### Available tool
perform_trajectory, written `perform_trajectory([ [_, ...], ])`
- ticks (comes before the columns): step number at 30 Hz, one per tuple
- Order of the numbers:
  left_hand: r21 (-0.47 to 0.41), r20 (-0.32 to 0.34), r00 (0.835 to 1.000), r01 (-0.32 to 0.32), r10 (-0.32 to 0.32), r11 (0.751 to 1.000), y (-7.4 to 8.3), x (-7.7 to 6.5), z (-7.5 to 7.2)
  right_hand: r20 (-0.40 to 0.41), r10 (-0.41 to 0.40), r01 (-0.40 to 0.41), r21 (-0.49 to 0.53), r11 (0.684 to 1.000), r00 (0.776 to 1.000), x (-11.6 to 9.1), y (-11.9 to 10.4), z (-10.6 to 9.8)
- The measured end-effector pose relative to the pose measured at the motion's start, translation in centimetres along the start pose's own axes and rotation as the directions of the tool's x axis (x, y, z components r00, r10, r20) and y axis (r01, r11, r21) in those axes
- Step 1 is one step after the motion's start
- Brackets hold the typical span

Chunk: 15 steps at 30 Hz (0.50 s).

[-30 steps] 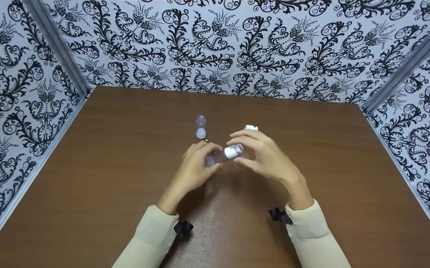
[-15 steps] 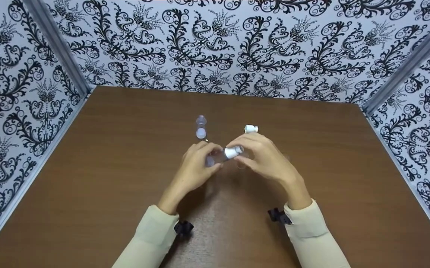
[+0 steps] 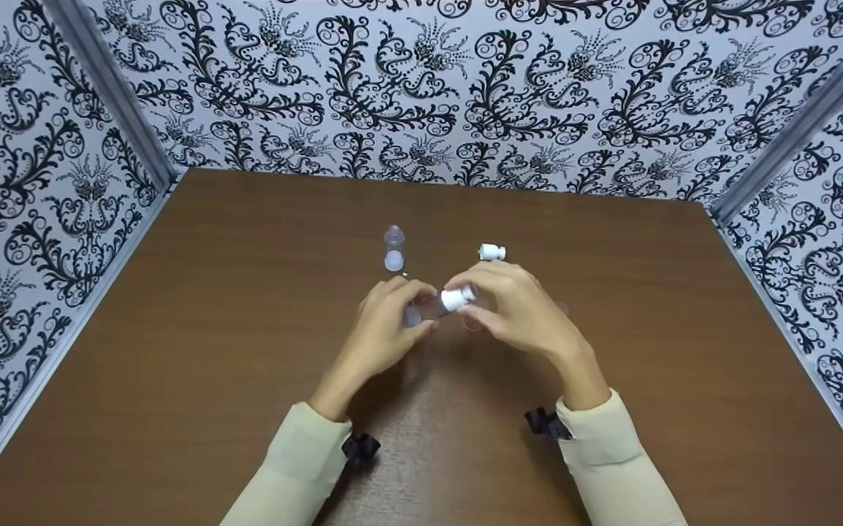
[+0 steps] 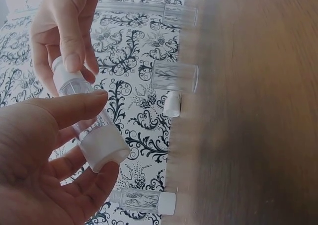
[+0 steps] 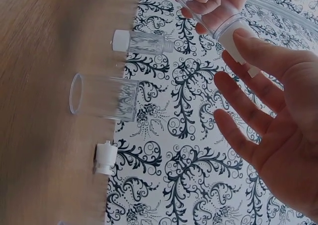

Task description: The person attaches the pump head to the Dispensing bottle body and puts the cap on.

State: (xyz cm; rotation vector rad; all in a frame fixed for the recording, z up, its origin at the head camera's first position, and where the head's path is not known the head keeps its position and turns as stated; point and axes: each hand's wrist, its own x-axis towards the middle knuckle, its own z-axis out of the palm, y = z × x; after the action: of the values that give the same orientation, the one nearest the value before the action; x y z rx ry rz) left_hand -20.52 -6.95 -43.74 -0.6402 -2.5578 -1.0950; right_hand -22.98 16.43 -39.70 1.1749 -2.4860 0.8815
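Observation:
My left hand [image 3: 385, 321] grips a small clear pump bottle [image 4: 105, 148] by its body, near the white base, tilted above the table. At its upper end my right hand [image 3: 527, 310] pinches the white pump collar [image 3: 456, 298] between thumb and forefinger. In the right wrist view the other right fingers [image 5: 243, 135] stay spread away from the bottle. A second clear bottle [image 5: 144, 42] with a white base stands on the table beyond my left hand. Past the right hand stands a loose white pump top [image 3: 492, 252].
Two clear caps, one nearer [image 4: 175, 77] and one farther [image 4: 180, 15], stand on the brown wooden table [image 3: 246, 329] in the left wrist view; the right hand mostly covers them in the head view. Patterned panels [image 3: 421, 88] wall in the back and sides.
My right thumb and forefinger have closed onto the white collar, and that hand has dipped slightly, showing more of the loose pump top. My left hand and the bottle are almost unmoved.

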Motion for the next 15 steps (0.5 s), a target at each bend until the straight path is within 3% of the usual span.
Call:
perform_trajectory([
  [15,0.014,-0.045,0.998,-0.039,0.039,0.999,-0.04,-0.04,0.28,-0.013,0.089,-0.089,0.011,0.996,0.996,0.08,-0.20,0.46],
])
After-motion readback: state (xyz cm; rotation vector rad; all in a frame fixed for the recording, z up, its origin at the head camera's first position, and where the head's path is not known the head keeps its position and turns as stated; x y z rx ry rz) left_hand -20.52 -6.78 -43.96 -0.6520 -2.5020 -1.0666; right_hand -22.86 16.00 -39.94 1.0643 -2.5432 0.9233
